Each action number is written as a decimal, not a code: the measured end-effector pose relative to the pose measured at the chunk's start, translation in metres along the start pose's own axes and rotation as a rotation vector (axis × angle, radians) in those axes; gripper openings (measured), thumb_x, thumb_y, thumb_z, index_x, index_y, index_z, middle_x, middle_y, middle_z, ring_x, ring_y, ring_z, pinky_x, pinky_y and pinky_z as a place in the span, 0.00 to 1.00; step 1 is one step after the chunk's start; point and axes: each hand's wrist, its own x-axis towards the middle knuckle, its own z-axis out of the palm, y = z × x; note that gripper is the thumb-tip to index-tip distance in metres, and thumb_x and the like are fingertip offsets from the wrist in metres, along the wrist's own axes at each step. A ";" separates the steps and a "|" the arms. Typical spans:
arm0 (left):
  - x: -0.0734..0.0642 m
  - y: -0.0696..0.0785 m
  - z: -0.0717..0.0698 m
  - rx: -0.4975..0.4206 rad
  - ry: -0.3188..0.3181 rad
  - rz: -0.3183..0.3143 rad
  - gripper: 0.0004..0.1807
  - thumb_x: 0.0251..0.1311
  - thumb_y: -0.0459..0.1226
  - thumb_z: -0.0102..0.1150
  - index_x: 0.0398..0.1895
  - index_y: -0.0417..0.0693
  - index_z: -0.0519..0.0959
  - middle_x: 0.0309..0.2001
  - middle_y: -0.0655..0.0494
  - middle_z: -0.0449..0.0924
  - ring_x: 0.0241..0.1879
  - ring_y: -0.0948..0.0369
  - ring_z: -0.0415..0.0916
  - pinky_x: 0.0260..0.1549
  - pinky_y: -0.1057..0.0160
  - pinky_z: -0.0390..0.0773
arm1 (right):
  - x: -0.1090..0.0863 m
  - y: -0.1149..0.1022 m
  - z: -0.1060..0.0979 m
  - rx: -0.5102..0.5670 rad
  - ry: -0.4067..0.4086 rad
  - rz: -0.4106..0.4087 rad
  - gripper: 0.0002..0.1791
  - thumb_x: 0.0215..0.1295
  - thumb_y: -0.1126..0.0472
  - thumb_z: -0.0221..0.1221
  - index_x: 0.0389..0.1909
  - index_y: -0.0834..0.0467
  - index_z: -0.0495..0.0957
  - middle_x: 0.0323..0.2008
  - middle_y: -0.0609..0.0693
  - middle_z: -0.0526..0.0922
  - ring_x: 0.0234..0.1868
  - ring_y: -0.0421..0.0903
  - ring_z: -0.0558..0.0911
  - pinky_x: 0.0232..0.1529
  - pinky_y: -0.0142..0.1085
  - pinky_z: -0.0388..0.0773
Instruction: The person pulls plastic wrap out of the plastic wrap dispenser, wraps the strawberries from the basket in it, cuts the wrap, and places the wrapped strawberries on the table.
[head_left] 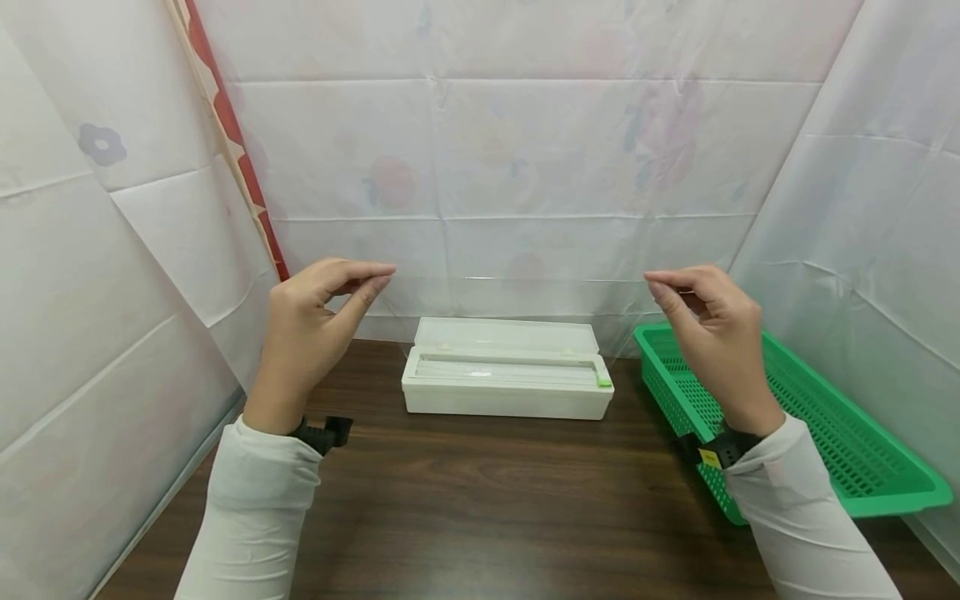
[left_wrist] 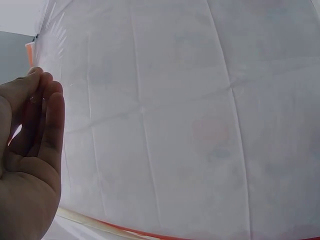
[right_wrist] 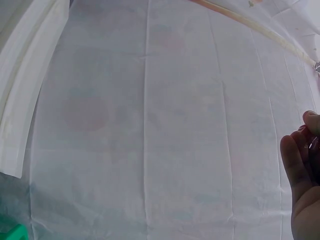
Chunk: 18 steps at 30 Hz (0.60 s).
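Note:
A sheet of clear cling film [head_left: 480, 278] stretches between both hands, its top edge a thin shiny line in the head view. My left hand [head_left: 311, 321] pinches its left corner between thumb and fingertips; the same pinch shows in the left wrist view, with the left hand [left_wrist: 32, 150] at the left edge. On the other side, my right hand [head_left: 712, 325] pinches the right corner, and the right hand [right_wrist: 305, 180] is partly cut off in the right wrist view. Below and behind the film sits a white cling film dispenser [head_left: 510, 402], its lid [head_left: 506, 335] raised, with a green slider [head_left: 603, 383] at its right end.
A green plastic basket [head_left: 896, 504] stands at the right, under my right forearm. The dark wooden table [head_left: 480, 492] carries both. White plastic sheeting [head_left: 525, 150] encloses the back and sides, with a red-patterned strip [head_left: 232, 133] hanging at the left.

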 end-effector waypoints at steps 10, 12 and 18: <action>0.001 0.003 -0.001 -0.009 0.021 0.020 0.10 0.59 0.27 0.69 0.42 0.44 0.89 0.37 0.56 0.87 0.35 0.63 0.80 0.41 0.73 0.76 | 0.000 -0.001 -0.002 0.018 0.006 -0.014 0.11 0.63 0.78 0.61 0.45 0.68 0.86 0.37 0.57 0.82 0.38 0.36 0.77 0.39 0.25 0.73; 0.001 0.004 -0.002 -0.014 0.025 0.024 0.10 0.58 0.27 0.69 0.42 0.44 0.89 0.37 0.56 0.87 0.35 0.64 0.80 0.41 0.73 0.76 | 0.000 -0.002 -0.002 0.014 0.008 -0.015 0.11 0.63 0.78 0.61 0.45 0.68 0.86 0.37 0.57 0.82 0.38 0.36 0.77 0.39 0.25 0.73; 0.001 0.005 -0.002 -0.026 0.035 0.033 0.10 0.58 0.26 0.69 0.41 0.44 0.89 0.37 0.55 0.87 0.35 0.65 0.80 0.41 0.73 0.76 | 0.000 -0.005 -0.002 0.019 0.015 -0.016 0.12 0.62 0.79 0.61 0.44 0.68 0.85 0.37 0.58 0.82 0.38 0.36 0.77 0.39 0.25 0.73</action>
